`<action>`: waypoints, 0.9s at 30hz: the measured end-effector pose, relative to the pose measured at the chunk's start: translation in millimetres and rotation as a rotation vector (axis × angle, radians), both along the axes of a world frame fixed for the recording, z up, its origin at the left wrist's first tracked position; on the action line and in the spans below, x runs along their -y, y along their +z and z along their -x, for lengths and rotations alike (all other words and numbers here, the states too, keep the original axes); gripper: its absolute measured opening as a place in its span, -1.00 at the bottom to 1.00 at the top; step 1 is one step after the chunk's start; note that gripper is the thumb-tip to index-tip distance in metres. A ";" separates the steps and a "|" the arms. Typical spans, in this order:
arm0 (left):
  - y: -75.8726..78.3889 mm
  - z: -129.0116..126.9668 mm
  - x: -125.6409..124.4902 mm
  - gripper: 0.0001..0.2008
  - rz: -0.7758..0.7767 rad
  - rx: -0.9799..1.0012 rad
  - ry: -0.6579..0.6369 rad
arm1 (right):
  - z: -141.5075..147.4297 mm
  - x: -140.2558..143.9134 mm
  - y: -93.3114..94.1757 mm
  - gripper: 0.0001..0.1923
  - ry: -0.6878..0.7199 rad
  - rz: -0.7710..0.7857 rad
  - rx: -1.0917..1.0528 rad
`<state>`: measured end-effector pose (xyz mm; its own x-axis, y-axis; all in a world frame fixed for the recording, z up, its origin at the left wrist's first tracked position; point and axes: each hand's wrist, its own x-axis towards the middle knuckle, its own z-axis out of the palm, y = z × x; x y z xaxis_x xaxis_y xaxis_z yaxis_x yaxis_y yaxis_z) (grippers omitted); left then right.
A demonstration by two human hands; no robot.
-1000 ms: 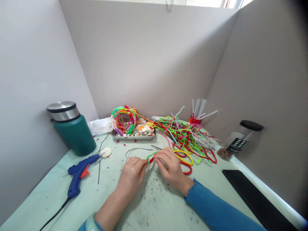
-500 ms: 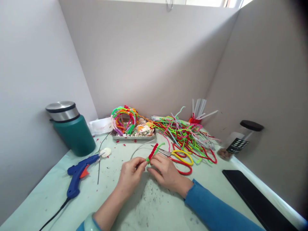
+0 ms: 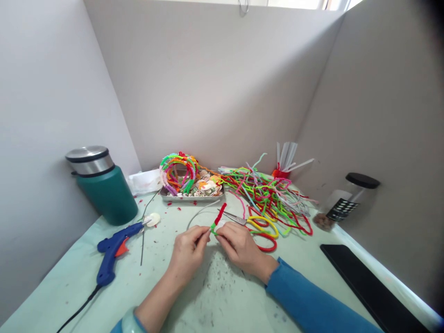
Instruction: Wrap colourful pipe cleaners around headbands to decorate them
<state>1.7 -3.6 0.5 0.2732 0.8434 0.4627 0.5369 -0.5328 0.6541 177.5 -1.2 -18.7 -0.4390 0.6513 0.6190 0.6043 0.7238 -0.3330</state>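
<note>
1. A single head-worn view was provided, aimed forward and down across the table (image 3: 86, 282) toward its far corner.
2. The near table edge was seen closely; the partition walls (image 3: 215, 92) were framed behind.

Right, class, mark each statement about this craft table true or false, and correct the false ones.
1. Both hands, left hand and right hand, pinch a red and green pipe cleaner. True.
2. The glue gun is yellow. False: blue.
3. The scissors lie on the table beyond the hands. True.
4. The green flask lies on its side. False: upright.
5. The metal tray is bare. False: it holds hoops and shells.
</note>
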 end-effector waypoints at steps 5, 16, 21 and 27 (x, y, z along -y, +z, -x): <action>-2.7 0.0 1.1 -0.79 -0.091 -0.059 0.043 | -1.0 3.1 1.9 -0.84 -0.006 -0.012 0.015; -4.4 0.0 4.9 -0.78 -0.238 -0.472 0.002 | -4.5 3.4 2.6 -0.83 -0.055 -0.088 0.003; -7.9 -0.2 4.0 -0.76 -0.238 -0.564 -0.089 | -3.5 -1.5 1.4 -0.84 -0.099 -0.036 -0.021; -7.7 -1.7 5.3 -0.80 -0.214 -0.458 -0.093 | -4.7 -7.0 -3.7 -0.86 -0.078 0.018 -0.020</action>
